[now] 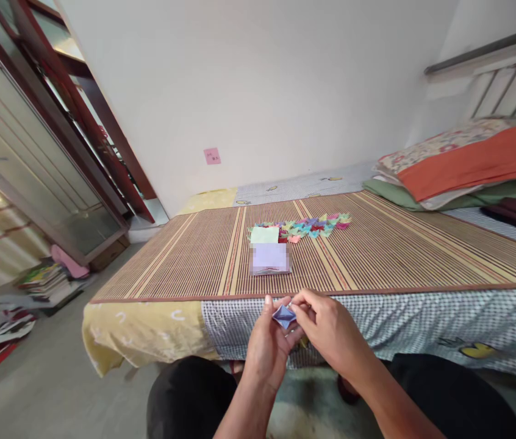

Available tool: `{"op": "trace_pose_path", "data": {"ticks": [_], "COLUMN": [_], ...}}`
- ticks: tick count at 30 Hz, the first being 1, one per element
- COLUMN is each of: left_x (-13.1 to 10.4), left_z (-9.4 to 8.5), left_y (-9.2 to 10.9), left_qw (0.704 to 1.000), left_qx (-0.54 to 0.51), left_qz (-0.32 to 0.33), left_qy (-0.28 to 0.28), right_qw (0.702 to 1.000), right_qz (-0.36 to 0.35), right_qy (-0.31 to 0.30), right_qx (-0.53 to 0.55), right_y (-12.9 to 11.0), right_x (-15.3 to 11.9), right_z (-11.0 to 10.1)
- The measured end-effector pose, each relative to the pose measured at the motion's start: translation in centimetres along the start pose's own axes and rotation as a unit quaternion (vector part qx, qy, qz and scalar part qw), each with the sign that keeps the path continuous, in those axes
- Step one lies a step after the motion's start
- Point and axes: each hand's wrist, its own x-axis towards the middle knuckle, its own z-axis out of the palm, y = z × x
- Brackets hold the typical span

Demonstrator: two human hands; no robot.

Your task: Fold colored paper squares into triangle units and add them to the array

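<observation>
Between my hands, just in front of the bed's near edge, is a small blue folded paper with pointed corners. My left hand cradles it from below and the left, its thumb up along one side. From the right, my right hand pinches the paper's edge between thumb and fingers. Beyond them on the mat lies a stack of lilac paper, partly blurred, with a pale green sheet behind it. Many small folded paper pieces in mixed colours spread out behind and to the right.
A striped bamboo mat covers the bed. Folded bedding is piled at the right. A pink note is on the white wall. At left are a glass door and stacked books on the floor.
</observation>
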Motion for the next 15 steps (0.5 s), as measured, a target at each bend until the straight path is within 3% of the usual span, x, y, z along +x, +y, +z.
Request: {"op": "trace_pose_path", "data": {"ticks": [6,10,15], "left_x": [0.3,0.5,0.5], "left_z": [-0.8,-1.0,-1.1], "left_y": [0.7,1.0,0.7], "left_qw": [0.999,0.999,0.999], "left_qx": [-0.026,-0.020,-0.021], "left_qz": [-0.032,-0.029,-0.024], "left_qy": [0.025,0.042,0.019], "right_qw": [0.998,0.994,0.988], "right_qz": [-0.062,-0.103,-0.148], "right_qy": [0.010,-0.014,-0.031], "right_qx": [0.026,0.041,0.023], "right_y": [0.4,0.3,0.3], "right_x": [0.1,-0.1,-0.3], "right_z": [-1.0,-1.3,-0.8]}}
